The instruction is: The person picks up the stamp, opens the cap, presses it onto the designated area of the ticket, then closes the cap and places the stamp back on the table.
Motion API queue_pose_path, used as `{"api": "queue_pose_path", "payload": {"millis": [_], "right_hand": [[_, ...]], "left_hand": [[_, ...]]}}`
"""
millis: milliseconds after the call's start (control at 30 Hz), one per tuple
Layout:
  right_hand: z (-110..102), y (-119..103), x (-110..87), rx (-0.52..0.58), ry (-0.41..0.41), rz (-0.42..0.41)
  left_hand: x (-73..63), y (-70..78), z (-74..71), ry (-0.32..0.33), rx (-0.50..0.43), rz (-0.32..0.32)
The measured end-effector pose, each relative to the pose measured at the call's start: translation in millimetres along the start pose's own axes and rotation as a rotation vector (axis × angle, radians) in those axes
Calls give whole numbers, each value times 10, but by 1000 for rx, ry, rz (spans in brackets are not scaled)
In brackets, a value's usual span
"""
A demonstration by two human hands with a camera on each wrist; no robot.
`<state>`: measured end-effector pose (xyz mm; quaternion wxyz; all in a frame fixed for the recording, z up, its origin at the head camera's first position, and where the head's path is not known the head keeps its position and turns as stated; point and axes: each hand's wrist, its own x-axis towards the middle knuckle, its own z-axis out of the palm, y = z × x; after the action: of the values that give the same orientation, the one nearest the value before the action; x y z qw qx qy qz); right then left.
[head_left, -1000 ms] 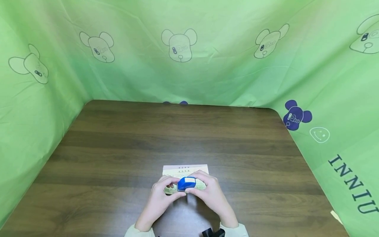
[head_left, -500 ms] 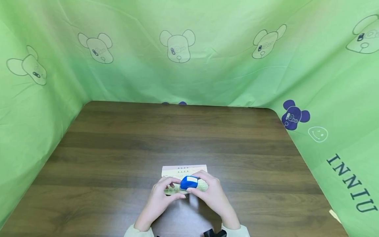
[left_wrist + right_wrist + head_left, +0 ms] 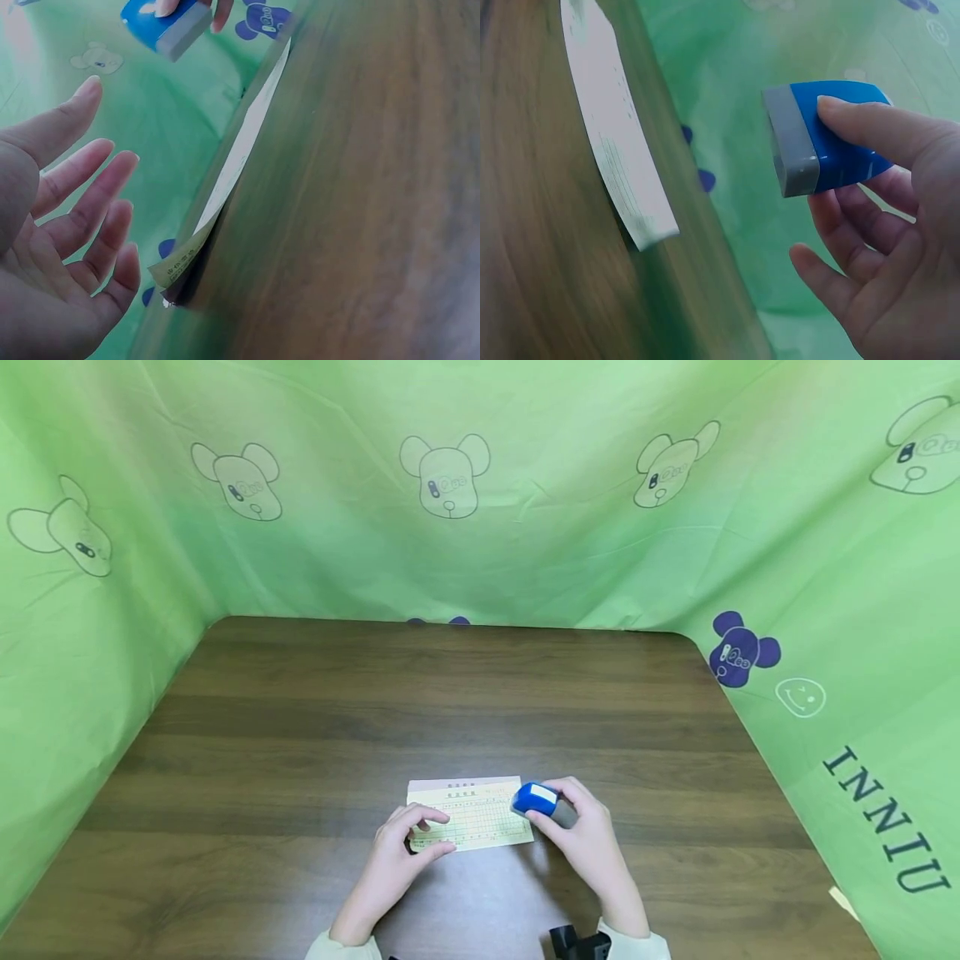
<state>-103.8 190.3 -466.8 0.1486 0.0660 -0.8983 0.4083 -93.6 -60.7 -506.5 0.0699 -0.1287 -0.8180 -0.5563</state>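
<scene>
My right hand (image 3: 592, 835) pinches a blue rubber stamp (image 3: 536, 798) between thumb and fingers, above the right edge of a printed form pad (image 3: 480, 822). In the right wrist view the stamp (image 3: 840, 131) has a blue body and a grey end, which points away from my palm. Nothing is in my left hand (image 3: 397, 852); its fingers are loosely bent beside the pad's left side. In the left wrist view the left hand (image 3: 75, 232) stands apart from the stamp (image 3: 169, 26). One corner of the pad (image 3: 240, 142) curls up from the table there.
The pad lies on a dark wooden table (image 3: 450, 710). A green cloth (image 3: 330, 527) with bear prints surrounds the table at the back and sides. A small pale piece (image 3: 843, 903) sits at the table's right edge. A black device (image 3: 579, 942) is at my right wrist.
My right hand has carried the stamp to the right, away from my left hand and off the middle of the pad. My left hand has shifted slightly left. More of the pad shows.
</scene>
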Motion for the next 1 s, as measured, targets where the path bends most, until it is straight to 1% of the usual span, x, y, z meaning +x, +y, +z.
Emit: {"api": "queue_pose_path", "payload": {"millis": [167, 267, 400, 533, 667, 867, 1000], "right_hand": [[-118, 101, -3, -118, 44, 49], [-186, 159, -7, -164, 55, 86], [-263, 229, -10, -211, 64, 113], [-308, 307, -17, -248, 75, 126], [-357, 351, -27, -266, 58, 164], [-437, 406, -38, -310, -1, 244], [-461, 459, -50, -330, 2, 252]], "left_hand": [[-9, -13, 11, 15, 23, 53], [-12, -26, 18, 22, 26, 75], [-14, -34, 22, 22, 24, 85], [-17, -23, 19, 10, 27, 63], [-17, -9, 16, 1, 28, 40], [-18, -17, 20, 3, 32, 70], [-18, -11, 18, 4, 35, 88]]}}
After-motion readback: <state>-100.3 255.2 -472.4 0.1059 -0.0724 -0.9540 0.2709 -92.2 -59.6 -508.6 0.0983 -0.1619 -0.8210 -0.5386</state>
